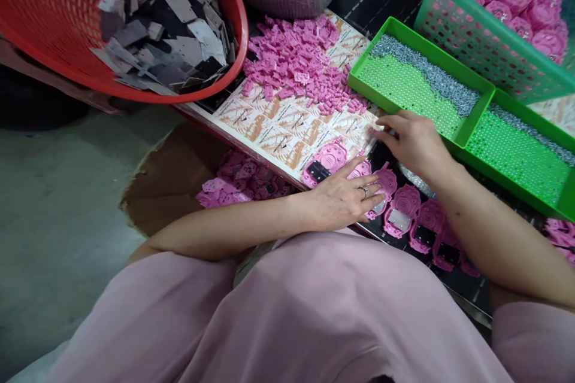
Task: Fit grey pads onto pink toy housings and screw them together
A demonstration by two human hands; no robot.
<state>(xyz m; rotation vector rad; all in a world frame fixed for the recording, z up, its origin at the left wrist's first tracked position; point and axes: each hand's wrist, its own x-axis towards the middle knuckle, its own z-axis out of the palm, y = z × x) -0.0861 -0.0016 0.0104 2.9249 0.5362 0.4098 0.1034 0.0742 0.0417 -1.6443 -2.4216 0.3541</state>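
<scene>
My left hand (344,197) lies flat with its fingers stretched over a pink plastic shell (372,188) at the table's near edge; a ring shows on one finger. Another pink shell with a dark insert (324,166) sits just above that hand. My right hand (413,140) is curled, its fingertips pinched on something small that I cannot make out, beside the green tray (462,131). A row of several pink shells (424,230) runs to the right under my right forearm. A heap of small pink parts (299,66) lies on the printed table covering.
A red basket (58,42) of grey and black flat pieces stands at upper left. The green tray holds small metal screws (426,69) in two compartments. A green crate (494,48) of pink shells is at upper right. A cardboard box (171,173) of pink shells sits below the table.
</scene>
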